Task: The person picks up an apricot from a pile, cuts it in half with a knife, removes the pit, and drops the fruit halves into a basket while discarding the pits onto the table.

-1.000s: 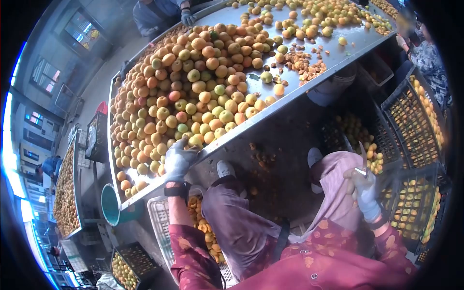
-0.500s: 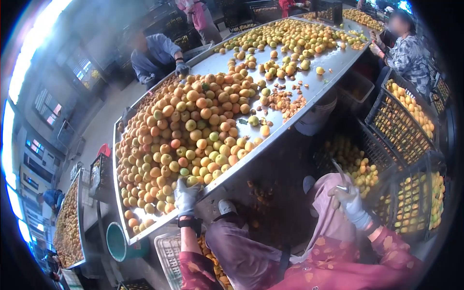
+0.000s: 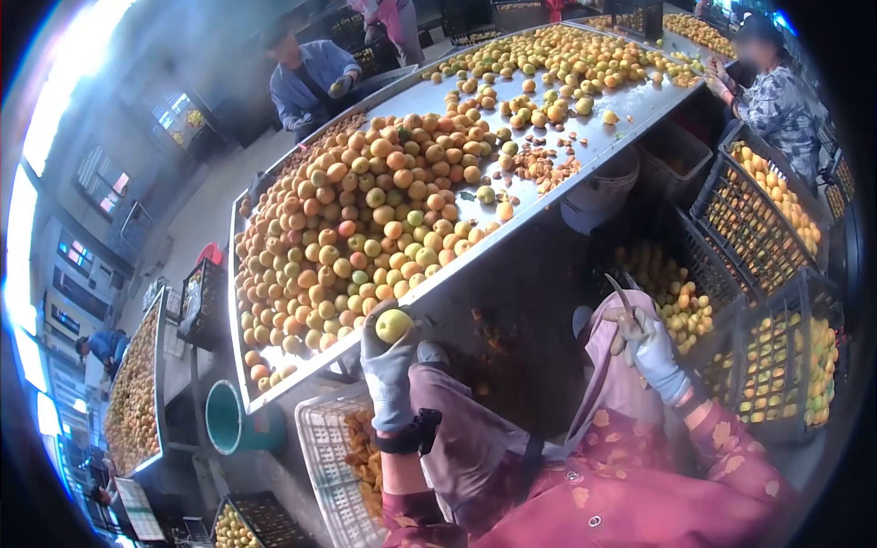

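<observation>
My left hand point(image 3: 387, 384), in a white glove, holds a yellow-green apricot point(image 3: 394, 325) just off the table's near edge. In my gloved right hand point(image 3: 653, 352), a small knife point(image 3: 617, 289) points up and away, its blade showing above the fingers. The hand is above my right knee, apart from the fruit. A large heap of apricots point(image 3: 365, 215) covers the near part of the metal table point(image 3: 598, 142). Loose brown-orange pieces point(image 3: 545, 166) lie beyond the heap. Below my left forearm, a white crate point(image 3: 319, 461) contains orange apricot halves point(image 3: 361, 461).
Black crates point(image 3: 754, 215) of apricots stand on my right, beside a pale bucket point(image 3: 603, 194) under the table edge. At left are a green bucket point(image 3: 221, 416) and another fruit-covered table point(image 3: 137, 393). Co-workers point(image 3: 315, 78) sit across and at the far right point(image 3: 776, 105).
My left hand has drawn back from the heap toward me and now holds an apricot. My right hand still has the knife. The co-worker across has raised a hand off the table.
</observation>
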The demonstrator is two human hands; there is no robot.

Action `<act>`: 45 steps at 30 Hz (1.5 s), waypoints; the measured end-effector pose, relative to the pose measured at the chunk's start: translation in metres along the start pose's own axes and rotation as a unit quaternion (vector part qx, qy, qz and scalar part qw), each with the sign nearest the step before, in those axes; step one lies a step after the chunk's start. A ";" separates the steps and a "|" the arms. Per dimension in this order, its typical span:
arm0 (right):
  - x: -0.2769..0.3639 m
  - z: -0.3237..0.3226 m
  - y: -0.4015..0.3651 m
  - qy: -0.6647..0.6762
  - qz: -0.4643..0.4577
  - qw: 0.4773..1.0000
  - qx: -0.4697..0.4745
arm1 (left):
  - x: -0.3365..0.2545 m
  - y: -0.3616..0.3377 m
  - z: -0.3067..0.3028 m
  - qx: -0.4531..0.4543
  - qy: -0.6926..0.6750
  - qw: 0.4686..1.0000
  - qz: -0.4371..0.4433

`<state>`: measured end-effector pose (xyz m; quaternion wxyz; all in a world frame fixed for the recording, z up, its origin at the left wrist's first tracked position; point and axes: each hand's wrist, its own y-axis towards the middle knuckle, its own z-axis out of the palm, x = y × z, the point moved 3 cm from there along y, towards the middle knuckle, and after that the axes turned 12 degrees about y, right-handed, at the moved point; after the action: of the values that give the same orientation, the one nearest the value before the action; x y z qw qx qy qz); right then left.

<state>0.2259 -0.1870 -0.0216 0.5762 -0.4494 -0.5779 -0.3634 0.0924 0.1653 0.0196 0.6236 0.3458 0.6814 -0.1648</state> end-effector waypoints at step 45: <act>0.048 0.089 -0.084 -0.081 -0.060 0.953 0.286 | -0.012 -0.151 0.047 0.192 -0.264 0.930 -0.167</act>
<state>0.1204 -0.1264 0.0274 0.6090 -0.2587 -0.7281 -0.1791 0.0245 0.0249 -0.0075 0.6661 0.2840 0.4951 -0.4801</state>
